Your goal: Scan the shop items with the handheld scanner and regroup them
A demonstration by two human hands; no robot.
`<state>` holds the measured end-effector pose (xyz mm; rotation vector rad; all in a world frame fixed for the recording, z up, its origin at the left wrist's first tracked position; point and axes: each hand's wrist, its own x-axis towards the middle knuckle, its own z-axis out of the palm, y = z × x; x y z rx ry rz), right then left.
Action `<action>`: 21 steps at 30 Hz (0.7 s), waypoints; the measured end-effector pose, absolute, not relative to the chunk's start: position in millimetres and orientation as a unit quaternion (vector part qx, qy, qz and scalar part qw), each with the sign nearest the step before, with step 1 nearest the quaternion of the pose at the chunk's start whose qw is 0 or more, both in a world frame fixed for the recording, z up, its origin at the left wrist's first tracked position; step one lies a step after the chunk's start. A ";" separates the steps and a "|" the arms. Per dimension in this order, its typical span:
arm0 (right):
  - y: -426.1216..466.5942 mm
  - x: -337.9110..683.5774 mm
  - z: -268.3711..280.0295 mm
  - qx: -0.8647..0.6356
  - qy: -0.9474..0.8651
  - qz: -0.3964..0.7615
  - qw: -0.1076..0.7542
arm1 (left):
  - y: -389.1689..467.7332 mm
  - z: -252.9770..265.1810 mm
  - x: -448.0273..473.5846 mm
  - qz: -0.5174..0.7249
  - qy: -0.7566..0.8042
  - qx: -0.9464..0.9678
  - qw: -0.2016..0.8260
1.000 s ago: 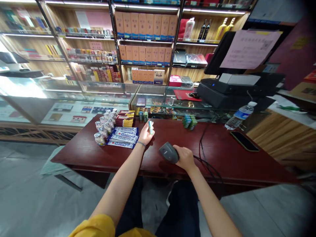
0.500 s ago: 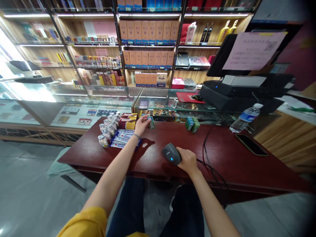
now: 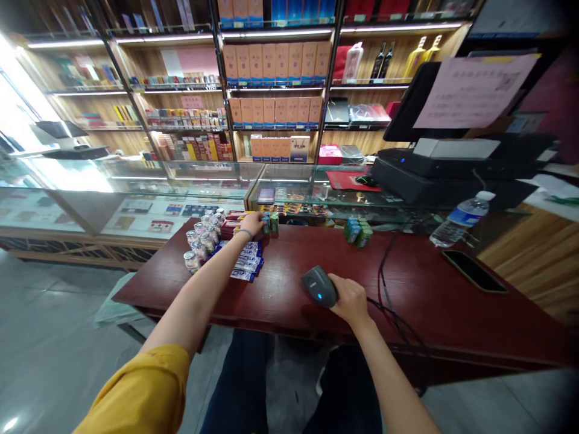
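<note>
My right hand [image 3: 350, 298] is wrapped round the handle of a dark barcode scanner [image 3: 319, 286] with a blue light, held over the front of the table. My left hand [image 3: 252, 223] is at the table's far edge, its fingers closed on a small blue-green pack [image 3: 266, 223]; the fingertips are partly hidden. Touching or close beside that pack stands a similar green pack [image 3: 274, 222]. Under and beside my left forearm lie blue-and-white wrapped bars [image 3: 246, 263], brown-and-yellow packs [image 3: 230, 224] and rows of small lidded jars [image 3: 199, 248].
A cluster of green packs [image 3: 357, 231] stands right of centre on the dark red table [image 3: 289, 307]. Further right are a black cable [image 3: 383, 277], a water bottle [image 3: 462, 219] and a phone [image 3: 474, 271]. A glass counter [image 3: 203, 172] runs behind.
My left hand has moved left from the green pack, which now stands on the table, to another small pack beside it. My right hand still holds the scanner. The view has shifted slightly.
</note>
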<state>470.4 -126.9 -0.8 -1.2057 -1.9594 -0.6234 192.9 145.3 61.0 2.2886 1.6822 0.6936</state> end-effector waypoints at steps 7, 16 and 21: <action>-125.6 472.0 -4.0 -0.477 -0.757 -0.247 0.372 | 156.6 56.9 199.0 0.195 0.591 0.776 0.103; -123.6 473.4 -6.6 -0.482 -0.756 -0.242 0.372 | 158.4 59.7 203.8 0.165 0.590 0.789 0.050; -122.8 474.6 -9.9 -0.488 -0.752 -0.241 0.371 | 155.8 61.3 205.5 0.175 0.577 0.798 0.020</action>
